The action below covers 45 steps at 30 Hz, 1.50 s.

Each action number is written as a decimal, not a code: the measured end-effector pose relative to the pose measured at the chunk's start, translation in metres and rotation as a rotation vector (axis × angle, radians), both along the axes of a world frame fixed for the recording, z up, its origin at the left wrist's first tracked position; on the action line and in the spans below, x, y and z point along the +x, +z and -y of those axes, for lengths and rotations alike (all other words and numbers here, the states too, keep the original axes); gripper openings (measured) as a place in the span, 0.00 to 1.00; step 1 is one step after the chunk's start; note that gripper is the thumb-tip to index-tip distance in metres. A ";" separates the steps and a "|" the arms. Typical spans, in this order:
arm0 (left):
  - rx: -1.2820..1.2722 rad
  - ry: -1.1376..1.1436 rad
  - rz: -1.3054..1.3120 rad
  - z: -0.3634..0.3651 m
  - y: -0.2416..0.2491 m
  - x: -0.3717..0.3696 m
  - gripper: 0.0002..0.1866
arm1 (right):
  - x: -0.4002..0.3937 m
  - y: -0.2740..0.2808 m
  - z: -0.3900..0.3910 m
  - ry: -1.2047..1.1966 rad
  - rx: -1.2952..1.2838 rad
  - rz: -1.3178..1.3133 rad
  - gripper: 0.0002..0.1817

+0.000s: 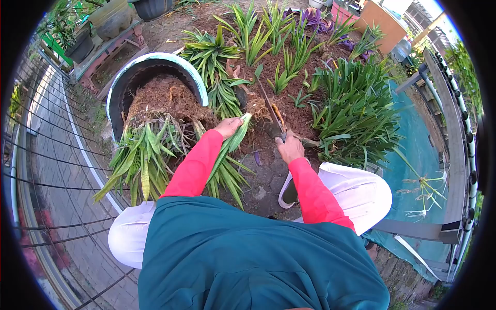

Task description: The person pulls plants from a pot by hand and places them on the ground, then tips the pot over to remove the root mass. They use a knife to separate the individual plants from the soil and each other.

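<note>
My left hand (229, 127) is closed round a leafy plant cutting (236, 138), its pale cut end showing at the fingertips and its green leaves trailing down. In my right hand (291, 148) is a long-bladed knife (270, 109), its blade pointing up and away over the brown soil. To the left of my left hand, a black pot with a pale blue rim (198, 77) lies tipped on its side. A mass of brown roots and soil (168, 98) fills its mouth, and long-leaved plants (147, 150) spill out below.
Bushy green plants (356, 108) grow to the right, beside a green ground sheet (421, 144). Uprooted plants (212, 57) lie beyond the pot. Young plants (281, 77) stand in the bed ahead. A wire fence (57, 155) runs along the left, and a bench with pots (111, 54) stands behind it.
</note>
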<state>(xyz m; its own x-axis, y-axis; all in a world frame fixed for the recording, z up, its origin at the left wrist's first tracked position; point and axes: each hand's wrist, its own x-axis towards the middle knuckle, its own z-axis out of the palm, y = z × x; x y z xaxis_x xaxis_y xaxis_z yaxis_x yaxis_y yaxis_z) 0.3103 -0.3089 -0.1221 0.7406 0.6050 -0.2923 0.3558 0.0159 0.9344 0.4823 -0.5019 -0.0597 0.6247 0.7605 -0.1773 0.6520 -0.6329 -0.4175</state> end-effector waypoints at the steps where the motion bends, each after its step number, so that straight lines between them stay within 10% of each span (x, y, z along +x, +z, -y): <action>1: 0.068 -0.030 -0.029 -0.006 -0.013 -0.002 0.22 | 0.002 0.001 0.000 -0.008 0.000 -0.005 0.27; 13: 0.265 -0.022 -0.064 -0.006 -0.034 -0.010 0.21 | -0.013 0.029 -0.019 0.120 0.472 -0.033 0.21; 16: 0.195 0.012 -0.072 -0.004 -0.035 -0.010 0.21 | 0.001 -0.025 -0.012 0.072 -0.020 0.049 0.25; 21: 0.165 -0.040 -0.051 0.006 -0.034 -0.018 0.22 | 0.005 -0.029 -0.010 0.004 -0.033 -0.132 0.27; 23: -0.458 0.019 -0.098 0.002 -0.017 -0.020 0.23 | 0.017 -0.021 -0.013 -0.015 0.049 -0.280 0.27; 35: -0.008 -0.018 -0.086 -0.009 -0.043 -0.002 0.21 | -0.002 0.014 -0.022 0.055 0.487 -0.090 0.22; 39: 0.051 0.003 -0.109 -0.004 -0.046 -0.001 0.21 | 0.010 -0.042 -0.020 -0.006 -0.077 0.033 0.28; 41: 0.175 -0.014 -0.059 -0.005 -0.045 -0.004 0.22 | 0.017 -0.062 -0.018 0.015 0.048 -0.019 0.24; 45: -0.607 -0.046 -0.079 0.012 -0.017 -0.024 0.25 | 0.022 -0.028 -0.016 -0.357 -0.072 -1.030 0.27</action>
